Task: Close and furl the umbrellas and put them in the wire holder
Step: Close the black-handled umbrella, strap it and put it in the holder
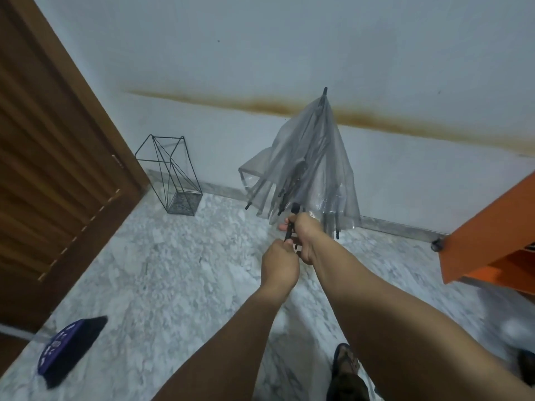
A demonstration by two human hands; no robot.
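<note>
- The see-through grey plastic umbrella [307,169] is held up in the air in front of the white wall [289,53], with its black tip pointing up and away
- It is folded down, but its plastic skin hangs loose and puffy, not rolled tight
- The black rib ends poke out at the bottom edge of the skin
- The right hand [304,235] is curled round the thin black shaft just under the skin, gripping it
- The left hand [279,266] is just below it, closer to the person, with its fingers pinched round the lower end of the shaft
- The two hands are almost touching
- The black wire holder [173,180] stands upright on the grey and white marble floor [173,270] to the left, next to the wall and near the brown wooden door [52,169]
- The umbrella and the holder are well apart
- A folded dark blue umbrella [69,351] lies on the floor at the lower left
- An orange cupboard [492,235] is at the right edge
- A foot in a dark sandal [346,360] stands on the floor near the bottom
</note>
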